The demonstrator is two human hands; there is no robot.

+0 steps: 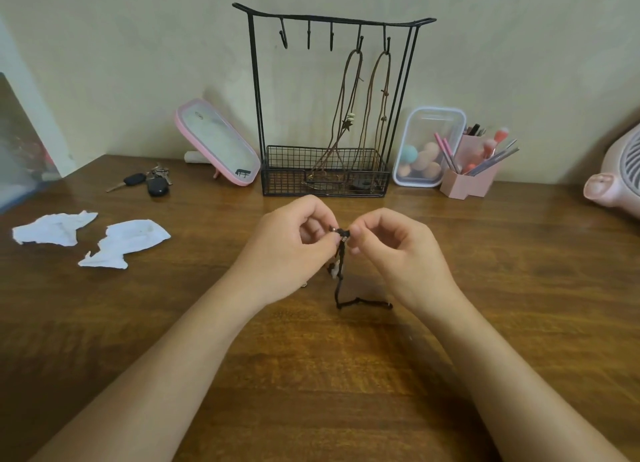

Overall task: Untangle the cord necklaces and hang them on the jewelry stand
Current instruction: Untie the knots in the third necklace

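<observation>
Two brown cord necklaces [350, 116] already hang from the two hooks toward 3 o'clock on the top bar of the jewelry stand [254, 80], which stands at 12 o'clock from the hands. Their lower ends trail into its wire basket [287, 170]. The three hooks [283, 38] toward 9 o'clock are bare. A dark cord necklace [340, 274] is the piece being worked. The left hand [294, 250] and right hand [391, 250] each pinch its top end between thumb and fingertips, close together above the bench [311, 375]. The cord drops twisted toward 6 o'clock, and its tail lies on the wood, running toward 3 o'clock. By my reading, this one needs untwisting and hanging; whether more necklaces wait, I cannot tell.
</observation>
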